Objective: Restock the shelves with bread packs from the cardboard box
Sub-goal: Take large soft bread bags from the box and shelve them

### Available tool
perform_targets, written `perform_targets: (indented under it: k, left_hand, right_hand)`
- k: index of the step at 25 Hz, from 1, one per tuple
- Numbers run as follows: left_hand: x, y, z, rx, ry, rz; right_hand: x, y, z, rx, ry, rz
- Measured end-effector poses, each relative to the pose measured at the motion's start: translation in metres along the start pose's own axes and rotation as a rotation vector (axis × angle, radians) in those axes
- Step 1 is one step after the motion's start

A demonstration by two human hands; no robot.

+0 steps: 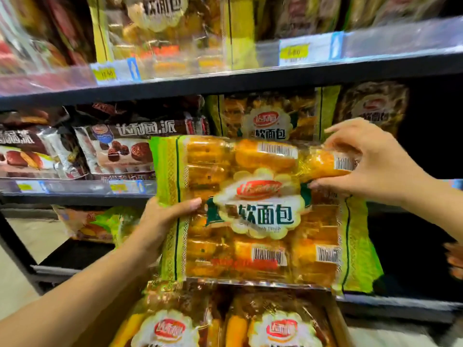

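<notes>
I'm holding one bread pack (263,211) up in front of the middle shelf (75,190), label facing me, just above the cardboard box (337,319). My left hand (162,221) is gripping its left edge with the thumb lying across the front film. My right hand (370,161) is pinching the top right corner, fingers curled over the top and thumb underneath. So both hands are grasping the same pack.

More of the same packs (283,329) are lying in the box right under it. Behind it a matching pack (270,116) is standing on the shelf, with a dark open space (431,151) further right and chocolate pie bags (120,151) off to the left.

Looks to me like I'm at the placing step. I'm thinking the way to do it well is:
- aiming beside the matching pack, not over by the pie bags
- tipping it upright so the label is facing out
- sliding the bottom edge in first, left hand carrying the weight from below
- going easy on the pinch, since the bread probably squashes and the film looks slippery

I'm also minding the upper shelf edge (225,81), where the top corner could be catching.
</notes>
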State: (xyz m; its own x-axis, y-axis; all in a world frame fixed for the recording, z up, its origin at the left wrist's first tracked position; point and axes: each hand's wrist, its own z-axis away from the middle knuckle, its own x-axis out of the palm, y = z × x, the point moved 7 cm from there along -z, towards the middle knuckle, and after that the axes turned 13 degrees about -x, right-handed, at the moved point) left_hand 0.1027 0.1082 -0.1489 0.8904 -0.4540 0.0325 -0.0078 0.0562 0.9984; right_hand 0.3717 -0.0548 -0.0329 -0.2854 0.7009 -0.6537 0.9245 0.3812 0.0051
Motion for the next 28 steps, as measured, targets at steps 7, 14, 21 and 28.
perform_targets:
  k: [7, 14, 21, 28]
  left_hand:
    - [0.047, 0.05, -0.039, -0.167, -0.173, 0.262]
    - [0.066, 0.072, -0.088, -0.06, -0.112, 0.064]
    - [0.054, 0.09, -0.148, 0.119, 0.283, -0.063]
    - [0.063, 0.068, -0.16, 0.091, 0.519, -0.396]
  right_hand:
    - [0.048, 0.093, 0.062, 0.814, 0.109, -0.772]
    - [0.047, 0.126, 0.05, 0.862, 0.255, -0.978]
    - [0.061, 0.159, 0.02, 0.878, 0.301, -0.705]
    - [0.091, 0.176, 0.023, 0.932, 0.114, -0.254]
